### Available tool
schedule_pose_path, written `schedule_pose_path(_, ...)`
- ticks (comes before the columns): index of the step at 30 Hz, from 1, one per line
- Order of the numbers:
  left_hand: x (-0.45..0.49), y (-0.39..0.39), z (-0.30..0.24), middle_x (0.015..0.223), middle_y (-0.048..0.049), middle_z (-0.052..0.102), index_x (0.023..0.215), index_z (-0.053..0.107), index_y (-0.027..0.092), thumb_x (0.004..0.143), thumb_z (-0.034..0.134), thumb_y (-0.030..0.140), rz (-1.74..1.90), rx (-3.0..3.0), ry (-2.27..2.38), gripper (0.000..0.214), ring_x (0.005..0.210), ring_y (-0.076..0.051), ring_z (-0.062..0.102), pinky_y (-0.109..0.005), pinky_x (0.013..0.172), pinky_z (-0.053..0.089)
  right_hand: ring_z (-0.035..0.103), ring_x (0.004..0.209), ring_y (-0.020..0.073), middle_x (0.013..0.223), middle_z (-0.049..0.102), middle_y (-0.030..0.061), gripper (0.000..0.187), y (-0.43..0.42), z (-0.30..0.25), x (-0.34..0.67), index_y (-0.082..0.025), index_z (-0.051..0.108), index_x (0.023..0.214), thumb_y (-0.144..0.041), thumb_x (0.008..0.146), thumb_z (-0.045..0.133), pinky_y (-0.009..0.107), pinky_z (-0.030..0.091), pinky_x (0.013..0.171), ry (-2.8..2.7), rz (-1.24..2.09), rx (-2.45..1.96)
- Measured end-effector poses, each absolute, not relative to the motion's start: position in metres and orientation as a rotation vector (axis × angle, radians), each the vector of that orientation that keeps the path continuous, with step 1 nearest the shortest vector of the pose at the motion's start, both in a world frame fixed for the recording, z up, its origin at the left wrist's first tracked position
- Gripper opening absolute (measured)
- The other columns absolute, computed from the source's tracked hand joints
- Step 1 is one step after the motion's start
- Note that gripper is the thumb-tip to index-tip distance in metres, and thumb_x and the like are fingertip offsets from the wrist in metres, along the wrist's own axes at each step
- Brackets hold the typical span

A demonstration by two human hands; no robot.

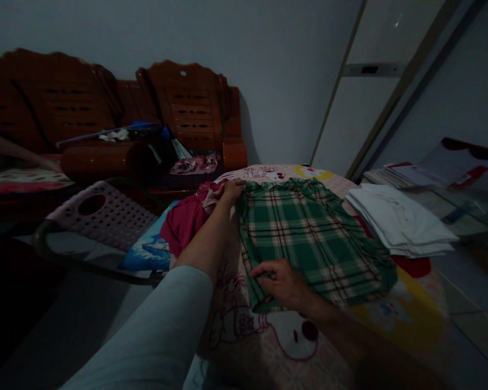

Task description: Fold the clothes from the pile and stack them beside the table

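A green plaid garment (pixel 301 227), with white and dark stripes and a gathered far edge, lies spread on a table with a printed cloth (pixel 284 346). At its far left corner is my left hand (pixel 231 190), its fingers stretched out against the edge; the fingertips are small and dim. My right hand (pixel 282 280) rests on the near left part of the garment, its thumb and forefinger apart near the side edge. A crumpled magenta garment (pixel 187 219) lies left of the plaid one, partly behind my left forearm.
Folded white cloths (pixel 398 216) are stacked on the right side of the table. A pink woven chair (pixel 101 214) and a blue printed item (pixel 150 244) are at left. Wooden seats (pixel 187 108) line the wall. Another person's arm (pixel 20 151) shows far left.
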State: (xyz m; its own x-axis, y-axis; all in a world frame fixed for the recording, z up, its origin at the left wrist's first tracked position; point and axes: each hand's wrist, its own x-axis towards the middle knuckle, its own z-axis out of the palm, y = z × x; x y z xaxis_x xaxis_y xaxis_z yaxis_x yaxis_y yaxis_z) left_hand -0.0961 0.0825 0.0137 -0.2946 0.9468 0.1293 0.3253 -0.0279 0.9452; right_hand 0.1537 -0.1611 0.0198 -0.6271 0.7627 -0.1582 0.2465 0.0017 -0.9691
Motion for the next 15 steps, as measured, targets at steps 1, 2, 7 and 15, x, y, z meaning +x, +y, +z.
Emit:
schedule_pose_path(1, -0.090, 0.086, 0.017, 0.104, -0.0085, 0.074, 0.106, 0.072, 0.011, 0.068, 0.060, 0.013, 1.320, 1.391, 1.663, 0.039, 0.092, -0.021, 0.067, -0.033, 0.085, 0.052, 0.052, 0.048, 0.0089, 0.059, 0.057, -0.0037, 0.029, -0.161, 0.024, 0.161, -0.015, 0.073, 0.097, -0.019, 0.075, 0.055, 0.020, 0.047, 0.047, -1.837, 1.711, -1.040)
schedule_pose_path(2, -0.082, 0.089, 0.020, 0.108, -0.0087, 0.073, 0.109, 0.072, 0.011, 0.070, 0.059, 0.013, 1.308, 1.414, 1.665, 0.041, 0.096, -0.021, 0.066, -0.033, 0.087, 0.051, 0.055, 0.049, 0.0093, 0.061, 0.059, -0.0032, 0.029, -0.161, 0.028, 0.168, -0.015, 0.073, 0.097, -0.020, 0.074, 0.055, 0.021, 0.048, 0.047, -1.827, 1.734, -1.041)
schedule_pose_path(7, -0.035, 0.104, 0.029, 0.118, -0.0053, 0.070, 0.116, 0.071, 0.016, 0.080, 0.054, 0.017, 1.204, 1.586, 1.608, 0.039, 0.111, -0.022, 0.062, -0.034, 0.097, 0.047, 0.054, 0.043, 0.0089, 0.056, 0.052, -0.0063, 0.039, -0.154, 0.040, 0.211, -0.014, 0.070, 0.107, -0.019, 0.070, 0.059, 0.018, 0.046, 0.041, -1.919, 1.715, -1.161)
schedule_pose_path(15, 0.010, 0.112, 0.012, 0.128, -0.0084, 0.065, 0.124, 0.066, 0.014, 0.087, 0.048, 0.019, 1.047, 1.705, 1.479, 0.042, 0.114, -0.022, 0.061, -0.035, 0.099, 0.047, 0.051, 0.040, 0.0055, 0.060, 0.051, -0.0069, 0.059, -0.145, 0.030, 0.250, -0.018, 0.060, 0.130, -0.014, 0.072, 0.063, 0.015, 0.041, 0.038, -1.978, 1.749, -1.335)
